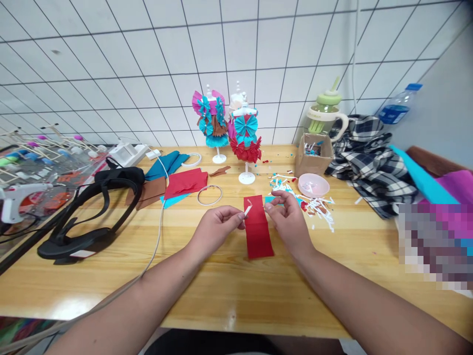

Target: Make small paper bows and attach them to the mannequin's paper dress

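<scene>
A red paper strip (258,240) lies lengthwise on the table between my hands, with a crease across its middle. My left hand (220,223) pinches a small white strip (247,211) above the red strip's left edge; a thin curled end sticks up from it. My right hand (286,217) is at the strip's right edge, thumb and index finger pinched together, the other fingers loosely bent. Whatever is in that pinch is too small to make out. Behind these fingers shows a bit of teal paper (271,199). White paper scraps (320,209) are strewn beyond my right hand.
Two small dress stands (246,125) with folded-paper decorations are at the back. A pink bowl (313,185), cardboard box (314,153) and plaid cloth (364,148) are right. Left are red sheets (186,183), a metal ring (209,195), a black headset strap (92,217) and a glue gun (18,202).
</scene>
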Demonstrator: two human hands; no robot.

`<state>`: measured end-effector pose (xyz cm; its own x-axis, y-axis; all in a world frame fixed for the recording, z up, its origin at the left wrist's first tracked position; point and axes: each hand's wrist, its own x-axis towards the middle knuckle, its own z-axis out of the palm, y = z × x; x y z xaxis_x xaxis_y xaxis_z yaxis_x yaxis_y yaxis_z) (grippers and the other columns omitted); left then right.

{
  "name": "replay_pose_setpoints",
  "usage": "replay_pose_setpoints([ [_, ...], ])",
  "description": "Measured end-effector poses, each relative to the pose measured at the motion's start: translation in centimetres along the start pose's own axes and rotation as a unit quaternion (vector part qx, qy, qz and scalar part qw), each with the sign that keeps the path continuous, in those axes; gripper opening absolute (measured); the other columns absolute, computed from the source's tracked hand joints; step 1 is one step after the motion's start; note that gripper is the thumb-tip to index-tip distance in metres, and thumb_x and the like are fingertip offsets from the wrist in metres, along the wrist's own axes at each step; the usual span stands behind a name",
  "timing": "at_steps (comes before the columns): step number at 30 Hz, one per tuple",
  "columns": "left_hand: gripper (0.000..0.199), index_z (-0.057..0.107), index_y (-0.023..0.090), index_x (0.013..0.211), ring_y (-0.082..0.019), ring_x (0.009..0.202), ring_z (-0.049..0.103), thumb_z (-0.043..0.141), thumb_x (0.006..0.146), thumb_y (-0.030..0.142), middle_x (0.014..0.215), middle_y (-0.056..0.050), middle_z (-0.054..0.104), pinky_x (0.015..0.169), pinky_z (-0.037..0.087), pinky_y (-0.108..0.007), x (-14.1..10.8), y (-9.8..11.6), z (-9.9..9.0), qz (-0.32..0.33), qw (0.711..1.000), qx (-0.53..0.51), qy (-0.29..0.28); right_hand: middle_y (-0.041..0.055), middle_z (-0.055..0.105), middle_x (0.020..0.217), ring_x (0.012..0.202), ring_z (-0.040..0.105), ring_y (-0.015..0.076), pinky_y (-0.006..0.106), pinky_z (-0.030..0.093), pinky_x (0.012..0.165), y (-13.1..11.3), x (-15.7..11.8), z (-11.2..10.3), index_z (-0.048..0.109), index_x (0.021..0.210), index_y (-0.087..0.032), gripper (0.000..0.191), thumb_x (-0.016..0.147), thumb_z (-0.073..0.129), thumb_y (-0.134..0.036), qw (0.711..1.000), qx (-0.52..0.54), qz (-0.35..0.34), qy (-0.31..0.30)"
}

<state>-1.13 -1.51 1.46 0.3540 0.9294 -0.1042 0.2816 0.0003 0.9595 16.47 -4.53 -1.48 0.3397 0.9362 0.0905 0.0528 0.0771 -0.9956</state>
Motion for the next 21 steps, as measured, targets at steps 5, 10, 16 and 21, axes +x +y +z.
replay_pose_setpoints([
  [5,0.018,0.066,0.015,0.07,-0.011,0.06,0.06,0.064,0.077,0.032,0.062,0.0,0.067,0.062,0.047,-0.021,0.0,0.0,0.3,-0.003,1.0,-0.003,0.008,0.0015,0.065,0.076,0.07,0.057,0.0141,0.027,0.043,0.066,-1.4,-1.2,-0.2,0.069,0.083,-0.021,0.01,0.083,0.061,-0.026,0.931,-0.236,-0.271,-0.063],
  [10,0.015,0.065,0.015,0.07,-0.012,0.06,0.062,0.063,0.076,0.029,0.062,0.0,0.068,0.059,0.049,-0.021,-0.3,0.0,0.8,0.011,1.0,0.004,0.013,0.0026,0.07,0.082,0.074,0.061,0.015,0.026,0.045,0.069,-1.2,-1.8,0.3,0.071,0.088,-0.021,0.013,0.085,0.06,-0.028,0.925,-0.263,-0.265,-0.074],
  [16,0.009,0.07,0.019,0.075,-0.013,0.065,0.065,0.061,0.077,0.022,0.071,0.0,0.072,0.063,0.05,-0.021,-0.6,-0.6,0.8,0.137,0.975,0.169,0.052,-0.001,0.066,0.07,0.059,0.054,0.0114,0.023,0.042,0.055,-0.8,-1.4,0.4,0.072,0.081,-0.022,0.008,0.081,0.064,-0.025,0.953,-0.218,-0.193,-0.088],
  [21,0.012,0.07,0.021,0.08,-0.012,0.065,0.064,0.058,0.079,0.017,0.073,0.001,0.072,0.06,0.046,-0.021,-0.8,-1.2,0.5,0.243,0.921,0.299,0.055,-0.0018,0.063,0.067,0.055,0.051,0.0103,0.022,0.04,0.053,-0.7,-1.0,0.4,0.07,0.077,-0.021,0.006,0.077,0.064,-0.022,0.96,-0.212,-0.148,-0.105],
])
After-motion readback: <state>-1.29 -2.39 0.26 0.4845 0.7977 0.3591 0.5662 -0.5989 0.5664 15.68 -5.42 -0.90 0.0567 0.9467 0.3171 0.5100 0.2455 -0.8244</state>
